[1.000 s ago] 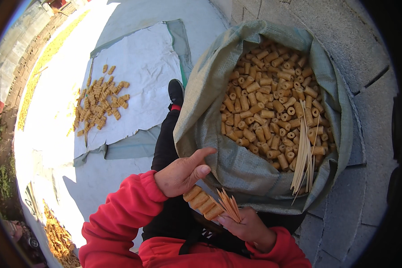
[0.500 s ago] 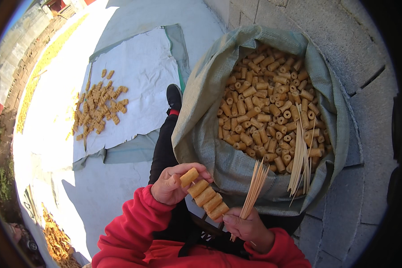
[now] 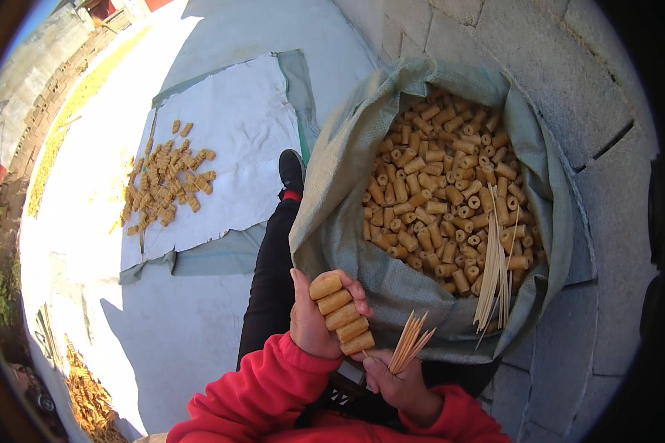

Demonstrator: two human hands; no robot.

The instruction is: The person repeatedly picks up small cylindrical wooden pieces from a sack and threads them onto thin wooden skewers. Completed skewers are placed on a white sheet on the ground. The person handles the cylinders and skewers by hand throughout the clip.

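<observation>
My left hand point(image 3: 310, 329) is wrapped round a row of several short, golden-brown tube-shaped pieces point(image 3: 341, 317), set side by side on a thin stick. The stick's lower end pokes out below the last piece, close to the fingertips of my right hand point(image 3: 400, 385). That right hand is closed on a fanned bundle of bamboo skewers point(image 3: 411, 344), their points upward. Just beyond both hands stands a grey-green woven sack point(image 3: 329, 173), heaped with loose tube-shaped pieces point(image 3: 443, 184). More thin skewers point(image 3: 494, 273) lie on its near right side.
A white sheet point(image 3: 247, 122) lies to the left over a greenish one. Many strung clusters point(image 3: 166, 177) of brown pieces are spread on it. My outstretched leg point(image 3: 270, 273) lies between sheet and sack. A grey block wall point(image 3: 621, 214) borders the right.
The topmost piece has moved down against the others on the stick. My left hand has shifted right and now cups the row from behind. The skewer bundle has dipped lower.
</observation>
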